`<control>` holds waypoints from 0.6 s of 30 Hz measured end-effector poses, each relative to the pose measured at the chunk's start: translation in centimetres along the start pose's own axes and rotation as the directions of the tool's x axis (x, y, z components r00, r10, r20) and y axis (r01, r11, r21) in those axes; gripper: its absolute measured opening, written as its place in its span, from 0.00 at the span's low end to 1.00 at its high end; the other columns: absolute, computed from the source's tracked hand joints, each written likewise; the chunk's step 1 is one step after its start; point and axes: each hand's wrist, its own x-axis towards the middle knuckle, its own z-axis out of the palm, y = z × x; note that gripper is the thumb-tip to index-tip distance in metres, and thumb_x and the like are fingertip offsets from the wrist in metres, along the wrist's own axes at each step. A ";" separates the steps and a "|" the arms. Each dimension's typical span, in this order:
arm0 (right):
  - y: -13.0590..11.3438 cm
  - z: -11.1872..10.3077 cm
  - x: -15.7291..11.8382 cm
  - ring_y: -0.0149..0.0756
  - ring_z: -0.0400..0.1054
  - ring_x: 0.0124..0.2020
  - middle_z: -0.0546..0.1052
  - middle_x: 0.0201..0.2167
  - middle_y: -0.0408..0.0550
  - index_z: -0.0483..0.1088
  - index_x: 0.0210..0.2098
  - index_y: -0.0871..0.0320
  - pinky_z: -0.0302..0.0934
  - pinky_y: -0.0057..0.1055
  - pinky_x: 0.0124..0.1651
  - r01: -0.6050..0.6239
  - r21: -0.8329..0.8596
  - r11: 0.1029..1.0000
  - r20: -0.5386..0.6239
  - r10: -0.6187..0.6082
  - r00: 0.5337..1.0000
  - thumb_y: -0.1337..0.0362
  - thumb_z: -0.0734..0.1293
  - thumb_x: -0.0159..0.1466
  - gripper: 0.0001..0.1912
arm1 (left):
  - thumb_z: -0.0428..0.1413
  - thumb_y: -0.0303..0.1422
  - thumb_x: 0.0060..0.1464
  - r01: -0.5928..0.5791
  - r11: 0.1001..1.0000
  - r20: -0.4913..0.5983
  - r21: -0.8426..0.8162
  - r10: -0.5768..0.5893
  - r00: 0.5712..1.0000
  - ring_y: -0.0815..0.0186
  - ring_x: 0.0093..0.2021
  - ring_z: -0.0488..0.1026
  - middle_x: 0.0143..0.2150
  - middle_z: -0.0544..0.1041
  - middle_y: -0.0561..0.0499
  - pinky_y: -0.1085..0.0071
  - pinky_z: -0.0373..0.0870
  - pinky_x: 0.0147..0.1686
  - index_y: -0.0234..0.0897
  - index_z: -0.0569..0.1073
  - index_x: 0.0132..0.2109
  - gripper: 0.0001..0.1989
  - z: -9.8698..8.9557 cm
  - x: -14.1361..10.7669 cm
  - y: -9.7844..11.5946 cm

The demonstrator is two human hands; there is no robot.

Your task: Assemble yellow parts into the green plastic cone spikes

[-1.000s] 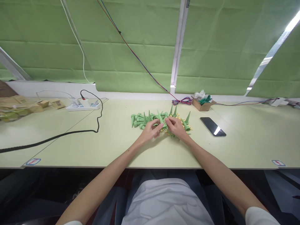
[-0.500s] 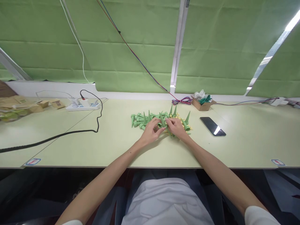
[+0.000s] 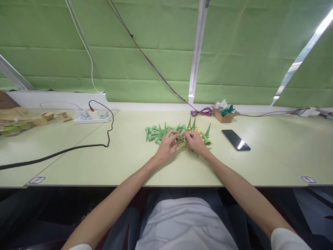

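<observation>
Both of my hands meet at the near side of a pile of green plastic cone-shaped spikes [image 3: 154, 133] on the table. My left hand [image 3: 167, 146] is curled, its thumb and fingers around a green spike [image 3: 179, 138] whose tip I cannot make out. Close against it, my right hand [image 3: 195, 141] has thumb and forefinger pinched together at the spike; whatever is between those fingertips is too small to name. Small yellow pieces [image 3: 199, 131] lie scattered beside and behind my right hand. Several spikes stand point up, including one spike [image 3: 208, 130] at the right.
A black phone [image 3: 236, 140] lies to the right. Behind it sits a small cardboard box [image 3: 225, 117] with plastic wrap and green material, beside a coiled cable [image 3: 201, 111]. At the left are a power strip [image 3: 92, 118], a black cable [image 3: 85, 147] and paper packets [image 3: 39, 118].
The spike between my hands pointed upward before; now it is turned and its point no longer shows there. My left fingers have shifted around it, while my right hand stays nearly in place.
</observation>
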 end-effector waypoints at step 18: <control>-0.6 -0.2 -0.3 0.30 0.56 0.19 0.63 0.16 0.40 0.59 0.22 0.55 0.52 0.29 0.24 0.020 0.150 0.988 -0.039 -0.014 0.999 0.44 0.58 0.68 0.26 | 0.49 0.54 0.60 0.533 0.762 0.219 -0.367 -0.486 0.846 0.72 0.16 0.63 0.20 0.68 0.53 0.74 0.60 0.17 0.35 0.71 0.35 0.25 -0.4 1.0 1.2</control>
